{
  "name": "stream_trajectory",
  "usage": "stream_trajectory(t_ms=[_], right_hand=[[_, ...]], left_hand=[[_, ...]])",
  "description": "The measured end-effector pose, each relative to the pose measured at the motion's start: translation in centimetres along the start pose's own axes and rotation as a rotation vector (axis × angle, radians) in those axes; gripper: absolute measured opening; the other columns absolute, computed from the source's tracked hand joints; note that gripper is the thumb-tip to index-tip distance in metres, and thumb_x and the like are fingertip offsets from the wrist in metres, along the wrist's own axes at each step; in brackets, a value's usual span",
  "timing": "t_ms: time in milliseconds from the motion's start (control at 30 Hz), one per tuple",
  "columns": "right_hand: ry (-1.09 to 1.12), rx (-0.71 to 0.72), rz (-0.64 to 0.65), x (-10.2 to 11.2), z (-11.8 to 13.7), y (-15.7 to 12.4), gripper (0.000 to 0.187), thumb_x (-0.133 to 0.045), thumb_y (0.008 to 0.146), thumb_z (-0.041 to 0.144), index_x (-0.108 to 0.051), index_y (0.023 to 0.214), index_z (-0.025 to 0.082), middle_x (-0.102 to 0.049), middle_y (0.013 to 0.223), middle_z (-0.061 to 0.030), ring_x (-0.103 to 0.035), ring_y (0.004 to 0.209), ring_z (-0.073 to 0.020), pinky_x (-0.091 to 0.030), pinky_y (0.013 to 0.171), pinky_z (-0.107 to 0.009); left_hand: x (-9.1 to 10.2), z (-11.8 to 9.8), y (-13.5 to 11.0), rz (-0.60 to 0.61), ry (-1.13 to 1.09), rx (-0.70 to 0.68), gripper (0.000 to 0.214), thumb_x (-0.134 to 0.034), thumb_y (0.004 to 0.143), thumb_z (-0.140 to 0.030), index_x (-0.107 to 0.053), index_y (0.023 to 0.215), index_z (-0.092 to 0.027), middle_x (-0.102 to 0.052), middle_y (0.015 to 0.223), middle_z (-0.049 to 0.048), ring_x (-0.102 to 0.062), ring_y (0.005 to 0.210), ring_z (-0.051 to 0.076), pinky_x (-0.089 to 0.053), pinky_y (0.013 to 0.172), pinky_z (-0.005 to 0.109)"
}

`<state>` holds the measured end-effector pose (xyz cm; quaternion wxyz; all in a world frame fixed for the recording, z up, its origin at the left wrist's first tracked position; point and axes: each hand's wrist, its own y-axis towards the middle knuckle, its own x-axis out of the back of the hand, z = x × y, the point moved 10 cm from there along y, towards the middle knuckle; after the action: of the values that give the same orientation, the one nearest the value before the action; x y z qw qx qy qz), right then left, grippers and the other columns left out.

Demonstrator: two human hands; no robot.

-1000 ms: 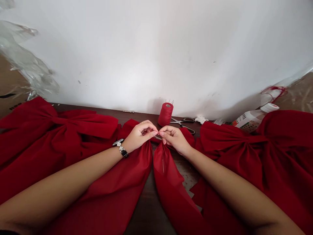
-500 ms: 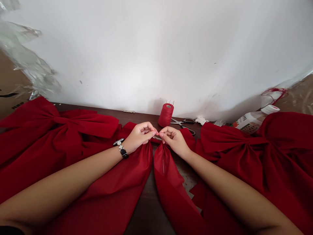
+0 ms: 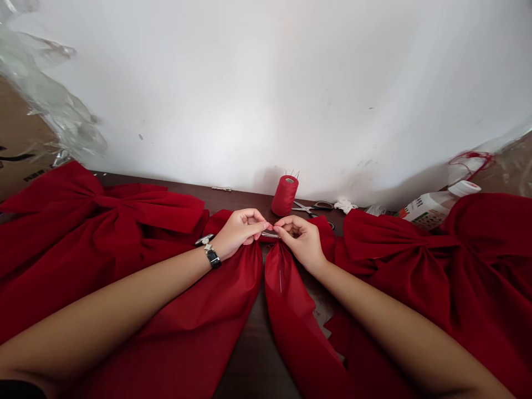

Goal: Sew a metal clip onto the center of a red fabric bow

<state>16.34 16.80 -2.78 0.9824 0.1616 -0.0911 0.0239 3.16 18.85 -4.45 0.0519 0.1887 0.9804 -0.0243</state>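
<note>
My left hand [image 3: 243,231] and my right hand [image 3: 300,238] meet almost fingertip to fingertip, each in a closed pinch on the gathered top of red fabric [image 3: 216,310]. A thin bit of red shows between the fingertips; whether it is cloth or thread I cannot make out. Just below it lies a narrow silvery strip [image 3: 270,235]. One fabric tail falls under each hand, the right tail having a jagged edge. Against that right tail is a sewing needle [image 3: 280,281], pointing downward. My left wrist carries a watch and bracelet.
A red thread cone [image 3: 285,195] with needles in its top stands beyond my hands, beside scissors [image 3: 305,208]. Large red bows [image 3: 100,210] flank both sides. At the right are white string [image 3: 344,205] and a bottle [image 3: 432,206]. A metal clip [image 3: 221,189] lies near the wall.
The whole view has shifted slightly, so things sit a little farther right. My hands keep their pinch, and more of the silvery strip shows between them.
</note>
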Motion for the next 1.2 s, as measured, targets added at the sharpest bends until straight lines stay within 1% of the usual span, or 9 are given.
stream_trajectory(t_ms=[167,333,500,600,833,1000,1100,1200], right_hand=[[-0.099,0.05,-0.014,0.1,0.6,-0.1,0.023,-0.065,0.08,0.038,-0.068,0.081,0.015,-0.063,0.067,-0.0039,-0.051,0.055,-0.0103,-0.04,0.053,-0.022],[-0.176,0.127,-0.023,0.2,1.4,-0.3,0.02,-0.063,0.083,0.034,-0.071,0.085,0.016,-0.067,0.072,-0.0052,-0.056,0.058,-0.0118,-0.044,0.056,-0.023],[-0.24,0.196,-0.029,0.2,1.9,-0.4,0.019,-0.062,0.085,0.032,-0.073,0.087,0.017,-0.069,0.074,-0.0049,-0.056,0.058,-0.0117,-0.045,0.055,-0.023],[-0.253,0.22,-0.035,0.3,2.0,-0.4,0.02,-0.062,0.085,0.032,-0.074,0.091,0.017,-0.069,0.075,-0.0053,-0.057,0.057,-0.0115,-0.045,0.055,-0.023],[-0.319,0.28,-0.021,0.1,2.6,-0.6,0.022,-0.057,0.087,0.03,-0.074,0.096,0.018,-0.071,0.081,-0.006,-0.056,0.056,-0.0115,-0.047,0.056,-0.024],[-0.372,0.343,-0.031,0.1,3.2,-0.8,0.022,-0.057,0.087,0.029,-0.075,0.095,0.019,-0.073,0.087,-0.0062,-0.059,0.059,-0.0123,-0.051,0.059,-0.025],[-0.415,0.375,-0.031,0.1,3.4,-0.9,0.022,-0.057,0.089,0.028,-0.074,0.098,0.02,-0.073,0.087,-0.0062,-0.062,0.06,-0.0129,-0.053,0.061,-0.025],[-0.447,0.412,-0.019,-0.1,3.6,-1.0,0.023,-0.055,0.09,0.027,-0.074,0.101,0.019,-0.073,0.091,-0.0067,-0.065,0.067,-0.0141,-0.054,0.066,-0.026]], left_hand=[[0.0,0.1,0.0,0.004,0.014,-0.006,0.025,-0.075,0.073,-0.035,-0.06,0.074,-0.014,-0.055,0.049,-0.0035,-0.037,0.039,0.003,-0.021,0.036,0.015],[-0.2,-0.1,0.0,-0.006,-0.005,0.004,0.025,-0.076,0.071,-0.032,-0.059,0.077,-0.016,-0.056,0.049,-0.0035,-0.042,0.04,0.004,-0.022,0.036,0.014],[-0.2,-0.1,0.0,-0.002,-0.03,0.013,0.029,-0.078,0.069,-0.032,-0.059,0.084,-0.015,-0.058,0.052,-0.0028,-0.046,0.041,0.005,-0.024,0.036,0.014],[-0.2,-0.1,0.0,0.005,-0.055,0.016,0.033,-0.078,0.069,-0.032,-0.059,0.088,-0.015,-0.062,0.057,-0.0011,-0.049,0.044,0.006,-0.027,0.036,0.014],[0.1,0.0,0.0,-0.013,-0.102,0.027,0.036,-0.08,0.066,-0.028,-0.06,0.093,-0.014,-0.068,0.071,0.0033,-0.055,0.051,0.008,-0.03,0.036,0.014],[0.2,0.2,0.1,-0.009,-0.117,0.054,0.034,-0.079,0.066,-0.026,-0.064,0.093,-0.013,-0.069,0.074,0.0041,-0.056,0.052,0.008,-0.032,0.038,0.015],[0.2,0.3,0.3,0.001,-0.132,0.06,0.033,-0.078,0.067,-0.025,-0.064,0.095,-0.013,-0.069,0.073,0.0037,-0.055,0.051,0.008,-0.031,0.039,0.016],[0.2,0.4,0.4,0.011,-0.151,0.062,0.032,-0.077,0.068,-0.024,-0.063,0.094,-0.014,-0.069,0.072,0.0031,-0.054,0.05,0.007,-0.03,0.039,0.016]])
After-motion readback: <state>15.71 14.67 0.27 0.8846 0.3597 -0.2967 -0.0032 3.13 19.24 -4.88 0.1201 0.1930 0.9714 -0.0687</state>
